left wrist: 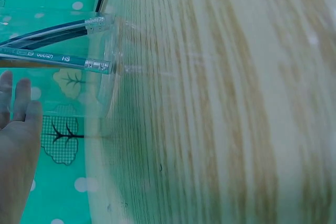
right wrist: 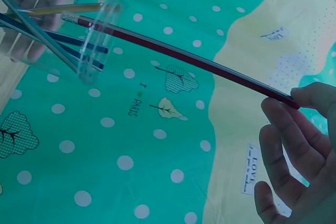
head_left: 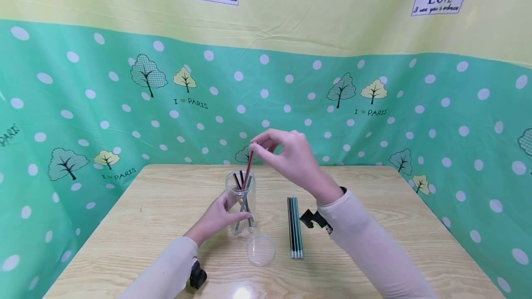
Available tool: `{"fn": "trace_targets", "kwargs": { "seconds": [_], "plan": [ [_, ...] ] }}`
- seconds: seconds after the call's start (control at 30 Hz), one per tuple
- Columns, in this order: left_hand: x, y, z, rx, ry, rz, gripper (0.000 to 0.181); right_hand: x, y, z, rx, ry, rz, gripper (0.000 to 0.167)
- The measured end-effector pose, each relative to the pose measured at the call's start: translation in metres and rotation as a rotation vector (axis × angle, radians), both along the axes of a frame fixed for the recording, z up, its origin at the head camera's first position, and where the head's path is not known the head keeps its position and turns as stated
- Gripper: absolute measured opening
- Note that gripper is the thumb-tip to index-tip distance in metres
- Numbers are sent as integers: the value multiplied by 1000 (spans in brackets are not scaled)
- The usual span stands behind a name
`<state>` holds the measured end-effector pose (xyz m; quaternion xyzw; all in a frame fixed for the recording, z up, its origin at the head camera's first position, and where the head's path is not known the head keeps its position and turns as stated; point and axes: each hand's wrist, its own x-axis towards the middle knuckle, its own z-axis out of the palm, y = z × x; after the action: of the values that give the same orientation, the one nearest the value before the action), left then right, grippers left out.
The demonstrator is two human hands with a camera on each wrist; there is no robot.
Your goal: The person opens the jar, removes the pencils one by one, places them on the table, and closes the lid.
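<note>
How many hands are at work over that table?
2. The left hand grips the clear jar; the right hand, higher up, pinches a red pencil near its upper end. Both show in the head view, and no others are visible.

dotted green-and-yellow curtain [head_left: 266, 45] behind pale wooden table [head_left: 158, 206]

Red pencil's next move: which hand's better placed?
Likely right: the right hand pinches the red pencil near one end, its other end inside the clear jar. The left hand is busy gripping that jar.
</note>
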<state>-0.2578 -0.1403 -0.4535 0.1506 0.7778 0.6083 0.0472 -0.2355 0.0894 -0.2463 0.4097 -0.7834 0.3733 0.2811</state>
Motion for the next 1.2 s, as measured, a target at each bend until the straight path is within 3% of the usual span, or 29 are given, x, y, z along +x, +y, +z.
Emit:
{"fn": "trace_targets", "kwargs": {
  "seconds": [0.4,0.67,1.03,1.2],
  "plan": [
    [2,0,1,-7,-14,18,88,1,18,13,-111,27,9,9],
    [2,0,1,-7,-14,16,88,1,29,21,-157,60,-28,7],
    [3,1,2,3,-24,25,86,0,41,20,-154,33,-55,8],
    [3,1,3,1,-21,20,86,-6,46,16,-154,-30,-87,10]
  ]
}}
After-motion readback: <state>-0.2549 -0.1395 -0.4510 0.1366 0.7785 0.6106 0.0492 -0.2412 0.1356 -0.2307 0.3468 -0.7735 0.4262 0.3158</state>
